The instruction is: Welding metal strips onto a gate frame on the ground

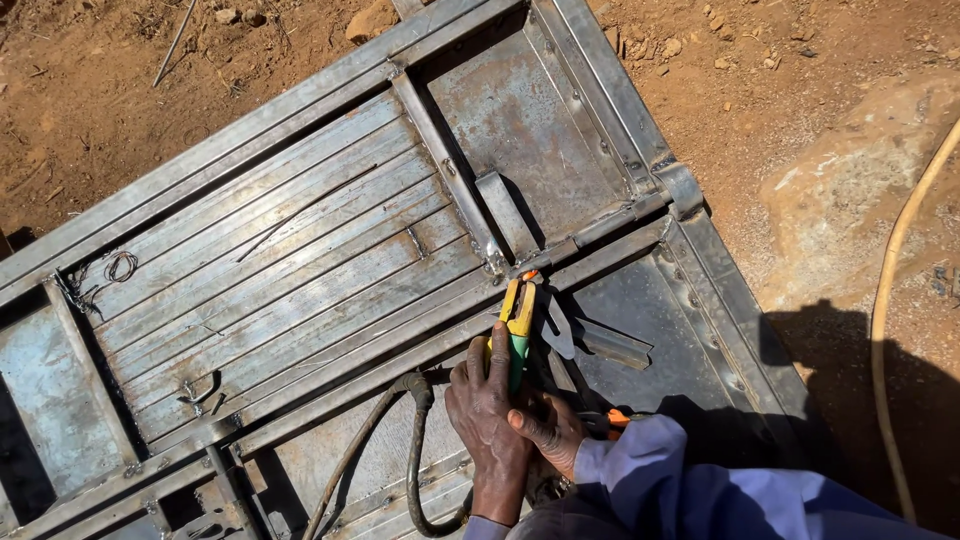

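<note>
the head view looks straight down at a big metal door frame [330, 250] that lies flat on red dirt ground [110, 90]. the frame is made of grey sheet panels and long steel bars, and it sits tilted across the picture from the low left to the top right.

the left hand [490, 420] comes up from the bottom edge with its back facing up. its fingers are curled tight around the green handle of a welding holder [518, 325], and one finger lies long along the handle. the wrist is straight and the arm points up the picture.

the right hand [550, 430] is just beside the left hand and touches it. it comes in from the right out of a pale blue sleeve [680, 480]. its fingers are bent and tucked low against the bottom of the same handle, so it is gripping or steadying the holder too.

the welding holder is yellow at the top with a small orange tip. that tip sits right at a joint where a crossbar meets a long bar near the middle of the frame. a thick dark cable [415, 450] loops from under the hands down over the lower panel.

a small loose metal bracket [600, 340] lies on the panel just right of the holder. a tan hose [890, 300] curves over the dirt at the far right. a few stones [370, 20] lie at the top
</note>
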